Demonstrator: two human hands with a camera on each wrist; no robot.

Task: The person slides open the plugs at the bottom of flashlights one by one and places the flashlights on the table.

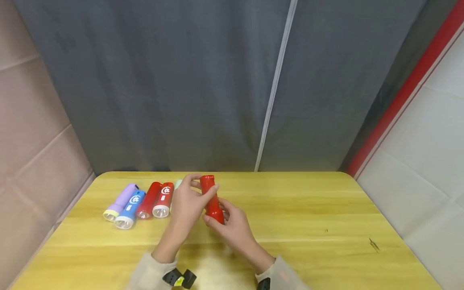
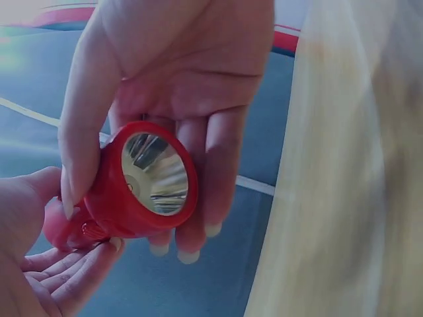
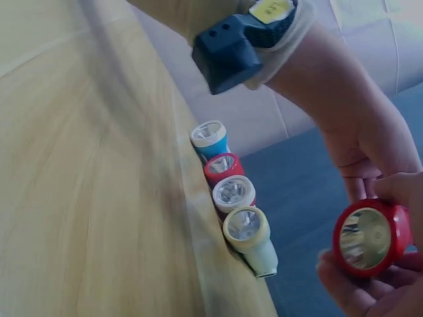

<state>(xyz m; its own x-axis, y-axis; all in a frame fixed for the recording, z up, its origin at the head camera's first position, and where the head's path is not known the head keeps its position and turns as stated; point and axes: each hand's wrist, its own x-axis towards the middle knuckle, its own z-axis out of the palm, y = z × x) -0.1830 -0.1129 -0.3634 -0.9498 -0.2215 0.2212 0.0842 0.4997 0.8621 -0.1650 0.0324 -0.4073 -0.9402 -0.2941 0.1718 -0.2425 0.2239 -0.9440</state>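
A red flashlight (image 1: 214, 205) is held up over the table between both hands. My left hand (image 1: 185, 203) grips its tail half, the thumb lying across the barrel. Lower down, my right hand (image 1: 233, 226) holds the wider head end between thumb and fingers. In the left wrist view the silvery reflector (image 2: 158, 175) faces the camera, ringed by the red rim; my right hand (image 2: 178, 72) comes down from above it. The same lens end of the red flashlight (image 3: 371, 239) shows in the right wrist view.
To the left on the wooden table (image 1: 290, 225) lie a purple flashlight (image 1: 125, 197), a blue one (image 1: 131, 208), a plain red one (image 1: 149, 199) and a red-and-white one (image 1: 164, 198). A pale green flashlight (image 3: 263, 256) is mostly behind my left hand in the head view. A grey curtain (image 1: 174, 88) hangs behind.
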